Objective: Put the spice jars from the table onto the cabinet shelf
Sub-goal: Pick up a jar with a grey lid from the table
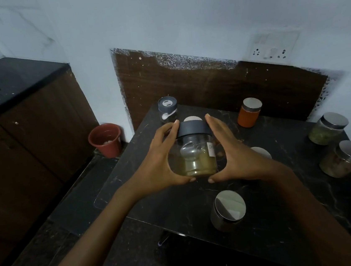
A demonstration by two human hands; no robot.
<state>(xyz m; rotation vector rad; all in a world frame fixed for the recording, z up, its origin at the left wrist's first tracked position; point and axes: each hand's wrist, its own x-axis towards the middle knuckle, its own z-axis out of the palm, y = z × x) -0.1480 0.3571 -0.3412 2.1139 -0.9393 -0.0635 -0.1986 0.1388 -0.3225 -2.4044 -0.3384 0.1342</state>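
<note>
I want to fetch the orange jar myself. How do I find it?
Find the dark table against the brown wall panel. At its far edge, by that panel, stands the orange jar with a silver lid. No other jar has bright orange filling.

white label (211,149) on jar (192,155), writing illegible

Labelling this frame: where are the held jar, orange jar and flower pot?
held jar (194,150), head view, on its clear body.
orange jar (247,117), head view, on its orange body.
flower pot (108,148), head view, on its outer wall.
</note>
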